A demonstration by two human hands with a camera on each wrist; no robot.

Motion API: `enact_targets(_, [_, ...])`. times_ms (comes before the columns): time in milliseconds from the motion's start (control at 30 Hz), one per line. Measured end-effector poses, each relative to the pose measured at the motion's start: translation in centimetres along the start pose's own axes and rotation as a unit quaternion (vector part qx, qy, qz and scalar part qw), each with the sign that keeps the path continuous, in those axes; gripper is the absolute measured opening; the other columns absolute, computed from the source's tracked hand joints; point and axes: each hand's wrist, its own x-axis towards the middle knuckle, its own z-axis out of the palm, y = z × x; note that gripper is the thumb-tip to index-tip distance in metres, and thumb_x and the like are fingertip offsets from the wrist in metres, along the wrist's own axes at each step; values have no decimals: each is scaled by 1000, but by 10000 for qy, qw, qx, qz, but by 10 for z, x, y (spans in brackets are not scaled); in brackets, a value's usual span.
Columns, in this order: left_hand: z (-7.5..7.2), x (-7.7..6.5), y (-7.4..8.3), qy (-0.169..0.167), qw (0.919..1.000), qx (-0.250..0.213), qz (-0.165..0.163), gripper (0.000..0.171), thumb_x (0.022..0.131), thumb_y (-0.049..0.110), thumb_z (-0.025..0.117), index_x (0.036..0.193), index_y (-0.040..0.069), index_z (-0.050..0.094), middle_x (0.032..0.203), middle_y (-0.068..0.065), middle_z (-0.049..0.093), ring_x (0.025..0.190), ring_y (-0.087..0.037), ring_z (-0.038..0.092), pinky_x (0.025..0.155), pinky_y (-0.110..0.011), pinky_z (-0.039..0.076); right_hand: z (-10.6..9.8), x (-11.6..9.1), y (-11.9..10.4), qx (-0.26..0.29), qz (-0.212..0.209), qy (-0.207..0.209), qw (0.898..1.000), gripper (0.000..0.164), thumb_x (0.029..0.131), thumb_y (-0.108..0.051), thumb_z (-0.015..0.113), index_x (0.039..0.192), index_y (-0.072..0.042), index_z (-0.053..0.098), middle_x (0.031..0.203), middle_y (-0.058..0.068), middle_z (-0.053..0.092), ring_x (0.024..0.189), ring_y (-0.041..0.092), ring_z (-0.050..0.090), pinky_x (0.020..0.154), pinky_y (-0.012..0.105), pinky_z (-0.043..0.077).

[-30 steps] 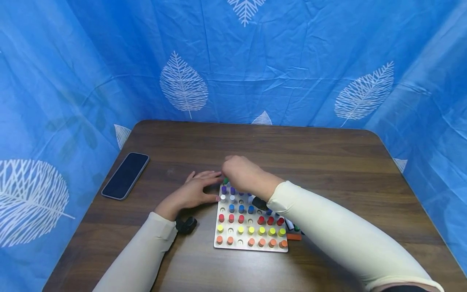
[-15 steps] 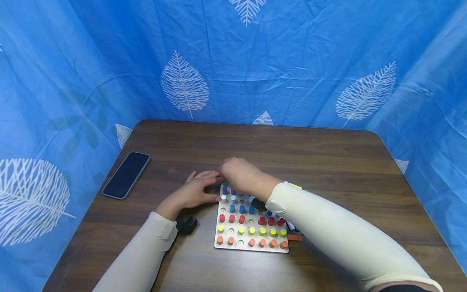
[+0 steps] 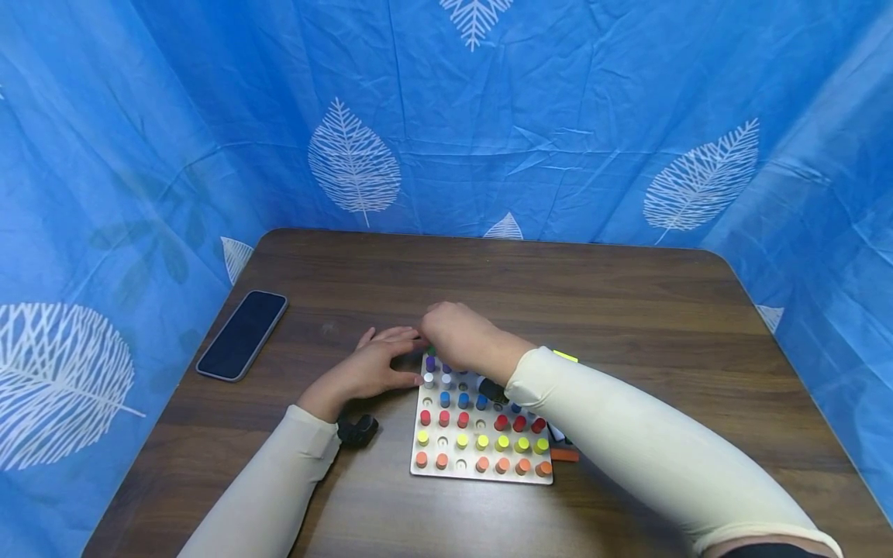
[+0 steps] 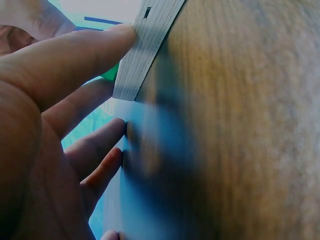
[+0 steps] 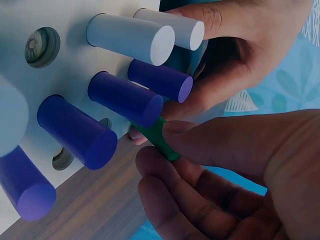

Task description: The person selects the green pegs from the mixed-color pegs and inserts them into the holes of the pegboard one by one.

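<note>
My right hand [image 3: 463, 337] pinches a green peg [image 5: 159, 141] between thumb and fingers at the far left corner of a pale pegboard [image 3: 471, 431]. The peg's lower end is hidden behind a purple peg [image 5: 125, 99] in the right wrist view, so I cannot tell how deep it sits. My left hand [image 3: 377, 368] lies against the board's left edge, thumb and index finger touching it, the other fingers stretched over the table. Rows of orange, yellow, red [image 3: 444, 418], blue [image 3: 463, 401], white [image 5: 132, 39] and purple pegs stand upright in the board.
Several holes, such as one hole [image 3: 461, 465] in the orange row, hold no peg. A phone [image 3: 242, 335] lies at the table's left. Beside the board, an orange block [image 3: 564, 455] and a yellow piece [image 3: 566, 356] show around the right sleeve [image 3: 642, 434].
My right hand has shifted slightly left and nearer with the green peg, which now shows less in the head view. The left hand keeps its place at the board's edge.
</note>
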Motion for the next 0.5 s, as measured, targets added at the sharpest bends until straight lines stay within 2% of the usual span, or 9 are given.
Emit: enact_targets(500, [0,0,-3,37,9999,-76,81,65,96,35,79,154,17,56,168,-10,44,161,-33,29,128,-73,0,-3,2,-1,268,30,-23,9996,20,97,-6,73,112,-17,80,107,0,77,99,16,70,96,34,62])
